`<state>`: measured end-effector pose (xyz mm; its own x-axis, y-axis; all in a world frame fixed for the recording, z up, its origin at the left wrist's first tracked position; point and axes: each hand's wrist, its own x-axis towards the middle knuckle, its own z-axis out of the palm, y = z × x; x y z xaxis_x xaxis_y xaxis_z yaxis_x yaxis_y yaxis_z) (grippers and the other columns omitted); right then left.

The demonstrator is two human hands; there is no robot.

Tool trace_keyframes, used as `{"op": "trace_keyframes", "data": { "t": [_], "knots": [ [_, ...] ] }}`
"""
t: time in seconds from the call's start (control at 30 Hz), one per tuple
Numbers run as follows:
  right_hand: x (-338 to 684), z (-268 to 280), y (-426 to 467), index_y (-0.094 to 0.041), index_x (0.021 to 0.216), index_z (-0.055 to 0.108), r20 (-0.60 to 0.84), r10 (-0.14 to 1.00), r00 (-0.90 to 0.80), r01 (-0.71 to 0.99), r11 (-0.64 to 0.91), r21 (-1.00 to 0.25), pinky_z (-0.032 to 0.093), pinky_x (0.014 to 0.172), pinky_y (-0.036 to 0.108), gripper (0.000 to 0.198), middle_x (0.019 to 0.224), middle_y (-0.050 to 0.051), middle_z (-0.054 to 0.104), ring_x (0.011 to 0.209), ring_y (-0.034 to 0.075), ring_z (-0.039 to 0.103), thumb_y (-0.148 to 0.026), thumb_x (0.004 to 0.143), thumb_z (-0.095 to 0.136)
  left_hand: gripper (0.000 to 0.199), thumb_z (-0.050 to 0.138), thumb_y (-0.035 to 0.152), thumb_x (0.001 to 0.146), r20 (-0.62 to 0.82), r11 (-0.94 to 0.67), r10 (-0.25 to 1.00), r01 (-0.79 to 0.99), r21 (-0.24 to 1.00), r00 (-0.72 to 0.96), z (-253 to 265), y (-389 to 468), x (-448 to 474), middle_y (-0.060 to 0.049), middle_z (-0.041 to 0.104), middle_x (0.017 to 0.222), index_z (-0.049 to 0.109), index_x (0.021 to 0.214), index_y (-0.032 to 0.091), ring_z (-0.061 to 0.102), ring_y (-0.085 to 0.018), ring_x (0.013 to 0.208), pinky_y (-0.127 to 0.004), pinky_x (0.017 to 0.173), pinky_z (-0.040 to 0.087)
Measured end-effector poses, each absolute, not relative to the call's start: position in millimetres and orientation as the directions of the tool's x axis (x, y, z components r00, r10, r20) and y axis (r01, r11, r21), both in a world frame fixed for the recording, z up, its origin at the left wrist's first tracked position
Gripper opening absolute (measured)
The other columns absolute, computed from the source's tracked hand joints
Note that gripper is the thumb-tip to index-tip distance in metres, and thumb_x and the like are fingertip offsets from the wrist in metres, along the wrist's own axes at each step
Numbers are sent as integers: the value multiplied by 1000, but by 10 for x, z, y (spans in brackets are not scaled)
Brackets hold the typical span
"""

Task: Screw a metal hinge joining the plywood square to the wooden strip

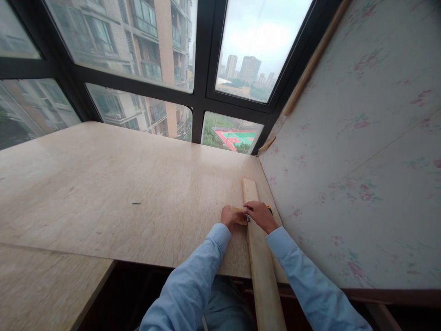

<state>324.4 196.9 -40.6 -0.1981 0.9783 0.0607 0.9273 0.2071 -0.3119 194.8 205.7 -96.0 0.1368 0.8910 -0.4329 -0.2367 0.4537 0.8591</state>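
Observation:
A long pale wooden board (263, 271) lies on the stone-look ledge beside the wall, its near end running past the ledge's front edge. At the board's left edge my left hand (231, 217) is closed, with a pale wood-coloured piece partly showing under its fingers. My right hand (261, 214) reaches over the board, thumb and fingers pinched close to the left fingertips. Between the hands shows a small shiny metal piece (247, 219), too small to name. Just behind the right hand, a yellow and black object (269, 209) is mostly hidden.
A small thin metal piece (135, 202) lies on the ledge (103, 174) to the left. Dark-framed windows (200, 99) stand at the back. A flowered wall (361, 138) closes off the right side. Below the front edge is a dark gap (138, 294), with another slab (44, 285) at left.

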Motion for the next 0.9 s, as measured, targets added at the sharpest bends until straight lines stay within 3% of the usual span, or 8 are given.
{"op": "trace_keyframes", "data": {
  "t": [0.3, 0.57, 0.9],
  "knots": [
    [3220, -392, 1951, -20, 82, 74, -15, 995, -100, 976, 95, -198, 41, 72, 25, 18, 86, 6, 76, 84, 18, 68, -27, 90, 60, 37, 79, 8, 52, -494, 490, 867, -297, 819, 69, -962, 2062, 1964, 4, 57, 60, 48, 70, 17, 62, -15, 59, -24, 51, 50],
    [3163, -384, 1891, -21, 77, 72, -20, 1000, -9, 995, 6, -104, 36, 62, 26, 37, 84, 9, 75, 80, 20, 68, -45, 96, 52, 35, 76, 7, 52, -486, 489, 869, -311, 815, 92, -939, 2047, 1955, 5, 56, 60, 48, 71, 18, 61, -13, 59, -21, 53, 48],
    [3138, -439, 1864, -19, 73, 71, -16, 1000, 17, 993, -19, -116, 38, 63, 27, 53, 81, 12, 73, 77, 21, 68, -53, 99, 40, 34, 73, 6, 52, -470, 459, 882, -295, 838, 39, -1010, 2065, 1987, 4, 58, 63, 50, 73, 19, 63, -15, 64, -21, 54, 48]
  ]
}}
